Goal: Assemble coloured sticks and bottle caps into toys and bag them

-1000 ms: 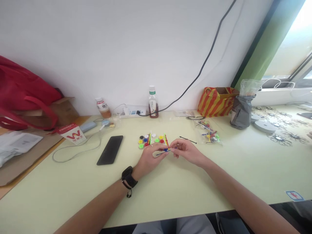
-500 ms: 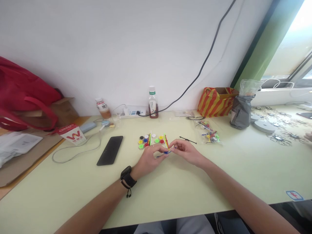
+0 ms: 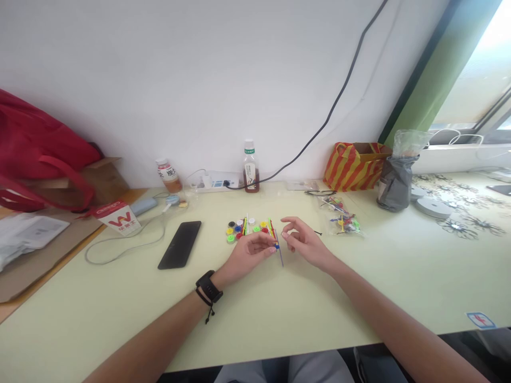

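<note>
Your left hand (image 3: 248, 255) pinches a blue stick (image 3: 280, 254) at its three o'clock; your right hand (image 3: 303, 243), fingers parted, curls loosely beside it, touching nothing; coloured discs (image 3: 238, 229) lie at your left hand's twelve o'clock

The left hand's (image 3: 249, 254) fingers cover part of the blue piece (image 3: 281, 259), whose finer detail is too small to tell. Behind the right hand (image 3: 305, 244), a black rod (image 3: 318, 232) shows only one end. The left edge crops the red bag (image 3: 43, 138); the top edge, the black cable (image 3: 339, 94); the bottom edge, both forearms (image 3: 155, 314).
</note>
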`<control>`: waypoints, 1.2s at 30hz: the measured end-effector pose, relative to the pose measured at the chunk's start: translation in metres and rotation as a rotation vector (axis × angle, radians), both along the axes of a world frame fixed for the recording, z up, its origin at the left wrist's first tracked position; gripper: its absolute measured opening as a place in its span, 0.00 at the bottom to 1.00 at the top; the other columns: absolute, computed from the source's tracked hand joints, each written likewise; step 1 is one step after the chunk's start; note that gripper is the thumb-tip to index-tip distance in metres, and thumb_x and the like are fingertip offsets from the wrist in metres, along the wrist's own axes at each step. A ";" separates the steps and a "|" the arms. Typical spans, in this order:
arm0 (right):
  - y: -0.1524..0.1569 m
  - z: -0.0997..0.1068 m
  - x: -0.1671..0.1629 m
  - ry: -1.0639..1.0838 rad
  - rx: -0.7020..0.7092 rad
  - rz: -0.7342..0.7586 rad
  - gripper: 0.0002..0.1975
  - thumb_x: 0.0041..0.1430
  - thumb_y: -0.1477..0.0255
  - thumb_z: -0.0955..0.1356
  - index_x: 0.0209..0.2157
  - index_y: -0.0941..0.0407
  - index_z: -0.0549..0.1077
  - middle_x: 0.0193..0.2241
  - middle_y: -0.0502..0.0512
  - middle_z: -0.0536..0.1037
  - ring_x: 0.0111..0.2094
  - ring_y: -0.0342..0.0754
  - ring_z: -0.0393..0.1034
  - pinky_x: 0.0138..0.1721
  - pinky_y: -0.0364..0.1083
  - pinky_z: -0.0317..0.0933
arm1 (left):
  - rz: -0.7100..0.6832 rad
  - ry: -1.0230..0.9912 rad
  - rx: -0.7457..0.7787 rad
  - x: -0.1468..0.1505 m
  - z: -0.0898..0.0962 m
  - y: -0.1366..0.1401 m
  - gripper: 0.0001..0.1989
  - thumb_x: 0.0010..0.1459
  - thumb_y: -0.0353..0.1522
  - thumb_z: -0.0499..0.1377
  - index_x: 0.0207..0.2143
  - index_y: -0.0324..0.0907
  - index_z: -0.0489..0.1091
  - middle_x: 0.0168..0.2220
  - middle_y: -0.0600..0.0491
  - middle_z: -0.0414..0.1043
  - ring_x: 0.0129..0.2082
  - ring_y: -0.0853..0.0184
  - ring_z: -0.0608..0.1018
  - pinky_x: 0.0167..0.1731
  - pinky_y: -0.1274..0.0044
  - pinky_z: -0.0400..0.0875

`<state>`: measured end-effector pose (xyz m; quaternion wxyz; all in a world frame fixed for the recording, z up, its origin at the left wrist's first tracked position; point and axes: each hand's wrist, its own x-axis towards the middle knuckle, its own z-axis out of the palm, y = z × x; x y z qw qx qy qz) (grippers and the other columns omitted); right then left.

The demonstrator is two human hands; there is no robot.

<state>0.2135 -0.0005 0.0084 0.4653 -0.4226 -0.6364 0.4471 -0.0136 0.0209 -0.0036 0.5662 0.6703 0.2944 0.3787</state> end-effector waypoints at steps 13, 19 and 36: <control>-0.008 0.000 0.000 -0.208 0.141 0.049 0.25 0.72 0.52 0.59 0.31 0.55 0.73 0.27 0.50 0.67 0.25 0.43 0.59 0.30 0.46 0.59 | 0.131 -0.015 -0.005 0.000 0.003 0.003 0.16 0.56 0.39 0.71 0.42 0.39 0.78 0.44 0.46 0.81 0.44 0.60 0.83 0.52 0.65 0.79; -0.002 0.008 0.008 -0.138 0.061 0.021 0.31 0.70 0.46 0.58 0.21 0.54 0.64 0.20 0.49 0.61 0.23 0.44 0.55 0.27 0.46 0.53 | 0.158 -0.033 -0.009 0.000 0.004 0.003 0.17 0.56 0.40 0.72 0.42 0.39 0.78 0.45 0.45 0.82 0.45 0.60 0.83 0.53 0.63 0.79; -0.001 -0.005 -0.002 -0.210 0.065 0.120 0.08 0.66 0.63 0.67 0.39 0.54 0.73 0.31 0.51 0.75 0.27 0.44 0.65 0.29 0.45 0.61 | 0.129 0.157 0.245 0.001 -0.004 0.000 0.15 0.60 0.38 0.68 0.46 0.42 0.75 0.45 0.47 0.80 0.44 0.61 0.81 0.47 0.68 0.77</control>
